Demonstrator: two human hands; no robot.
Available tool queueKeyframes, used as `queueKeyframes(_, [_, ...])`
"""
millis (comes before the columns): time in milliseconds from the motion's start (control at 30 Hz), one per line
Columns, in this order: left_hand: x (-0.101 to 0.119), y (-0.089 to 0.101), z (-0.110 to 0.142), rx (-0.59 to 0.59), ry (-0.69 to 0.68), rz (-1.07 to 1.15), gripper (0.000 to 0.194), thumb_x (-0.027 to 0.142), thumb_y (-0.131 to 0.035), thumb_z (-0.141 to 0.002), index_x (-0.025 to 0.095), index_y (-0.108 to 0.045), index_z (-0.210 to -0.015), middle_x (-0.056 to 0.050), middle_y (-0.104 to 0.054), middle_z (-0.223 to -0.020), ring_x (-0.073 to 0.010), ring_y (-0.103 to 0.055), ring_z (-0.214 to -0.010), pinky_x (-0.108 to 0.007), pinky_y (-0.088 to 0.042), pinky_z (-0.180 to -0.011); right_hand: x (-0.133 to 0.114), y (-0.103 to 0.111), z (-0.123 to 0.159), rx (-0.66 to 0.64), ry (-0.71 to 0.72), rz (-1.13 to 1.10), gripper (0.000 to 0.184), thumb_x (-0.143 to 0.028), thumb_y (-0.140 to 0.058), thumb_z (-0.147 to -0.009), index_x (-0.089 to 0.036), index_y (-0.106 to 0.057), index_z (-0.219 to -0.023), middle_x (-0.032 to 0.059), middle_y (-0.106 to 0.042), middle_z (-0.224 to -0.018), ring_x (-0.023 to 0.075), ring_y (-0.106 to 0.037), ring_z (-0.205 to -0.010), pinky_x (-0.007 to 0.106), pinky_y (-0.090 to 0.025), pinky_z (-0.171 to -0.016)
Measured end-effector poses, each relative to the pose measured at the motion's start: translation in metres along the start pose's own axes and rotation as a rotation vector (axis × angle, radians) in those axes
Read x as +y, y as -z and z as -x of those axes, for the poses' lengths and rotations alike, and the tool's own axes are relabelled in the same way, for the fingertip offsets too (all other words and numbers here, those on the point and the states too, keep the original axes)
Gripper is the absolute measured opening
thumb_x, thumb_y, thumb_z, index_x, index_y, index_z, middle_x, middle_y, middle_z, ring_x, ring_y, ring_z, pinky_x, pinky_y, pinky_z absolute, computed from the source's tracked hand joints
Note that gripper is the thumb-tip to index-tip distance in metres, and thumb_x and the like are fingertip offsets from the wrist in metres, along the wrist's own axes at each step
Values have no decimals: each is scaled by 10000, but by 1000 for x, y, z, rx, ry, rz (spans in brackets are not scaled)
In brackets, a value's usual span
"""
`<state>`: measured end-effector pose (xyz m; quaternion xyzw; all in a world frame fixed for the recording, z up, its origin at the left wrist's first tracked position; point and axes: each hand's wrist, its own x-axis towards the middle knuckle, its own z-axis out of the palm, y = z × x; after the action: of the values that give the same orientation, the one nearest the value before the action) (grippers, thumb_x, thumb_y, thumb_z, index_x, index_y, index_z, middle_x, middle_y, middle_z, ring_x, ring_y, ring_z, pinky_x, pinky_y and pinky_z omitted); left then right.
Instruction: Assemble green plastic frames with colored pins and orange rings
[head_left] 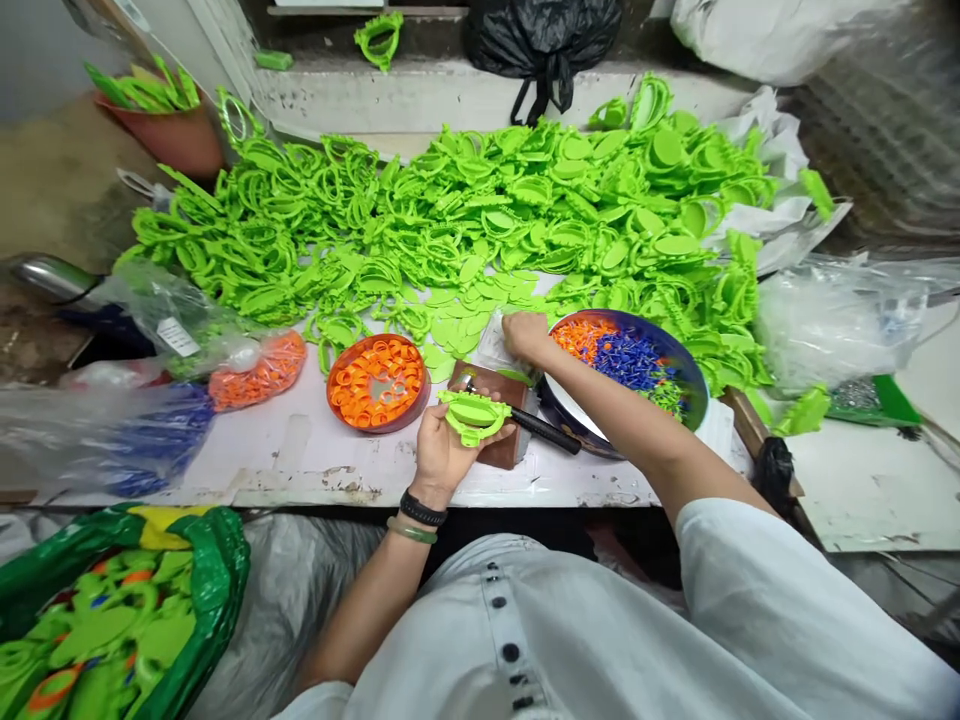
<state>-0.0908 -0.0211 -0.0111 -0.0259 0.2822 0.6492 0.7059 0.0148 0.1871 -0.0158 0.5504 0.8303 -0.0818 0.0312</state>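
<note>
- Centre: your upturned left hand (438,450) cradles a green piece (475,411), keeping it level.
- Just above, your right hand (527,335) curls by a clear bag (492,345), grip hidden.

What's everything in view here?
Table: one, white, centre.
Green parts: uncountable, bright green, heaped across table.
Bowl of orange rings: one, reddish, centre-left.
Round pan: one, blue, right, holding orange, blue, green bits.
Block: one, brown, mid-table.
Tool: one, black-handled, over block.
Pot: one, reddish, upper left.
Bags: several, clear, white, black, around table.
Sack: one, green, lower left.
Tray: one, green, far right.
Wristbands: two, black, greenish, left wrist.
Shirt: one, white, bottom.
Left hand: one, bare, holding green frame.
Right hand: one, bare, near heap.
</note>
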Motion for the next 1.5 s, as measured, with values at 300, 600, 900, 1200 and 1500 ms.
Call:
queueKeyframes(300, [-7,1,-6,-25,-11,-163,286,185,-495,-921,243,-563,-1193,-58,-701,-1092,-237,-687,-963,-592,-541,-900,-15,10,92,17,463,-693,293,-252,-522,-930,-177,-669,-1172,49,-735,-1021,165,-663,-869,261,-499,-771])
queueKeyframes(600, [-23,-10,-2,4,57,-204,233,209,-437,-945,245,-604,-1104,-10,-678,-849,-164,-647,-734,-430,-560,-830,-19,-15,133,316,570,-506,223,-264,-512,-972,-171,-713,-997,123,-704,-968,252,-616,-983,412,-471,-908])
queueKeyframes(900, [-33,-25,4,66,73,-265,387,208,-412,-956,309,-577,-1291,-16,-700,-1058,-157,-642,-757,-325,-555,-712,-20,-11,157,366,491,-279,332,-273,-429,-1009,-162,-731,-1089,144,-695,-1071,280,-583,-987,435,-459,-864])
queueKeyframes(1200, [-35,-31,-8,159,116,-281,258,231,-409,-943,195,-642,-1046,-81,-718,-946,-255,-696,-837,-394,-588,-604,116,15,169,177,2,-124,266,-166,-481,-933,-110,-736,-981,146,-737,-956,251,-658,-932,335,-460,-830])
queueKeyframes(1500, [-59,-42,-17,108,224,-303,342,233,-433,-931,236,-586,-1237,-82,-715,-1037,-235,-705,-865,-392,-588,-675,181,-10,160,-43,5,46,241,-113,-513,-842,-96,-749,-888,166,-747,-940,272,-666,-927,350,-426,-812])
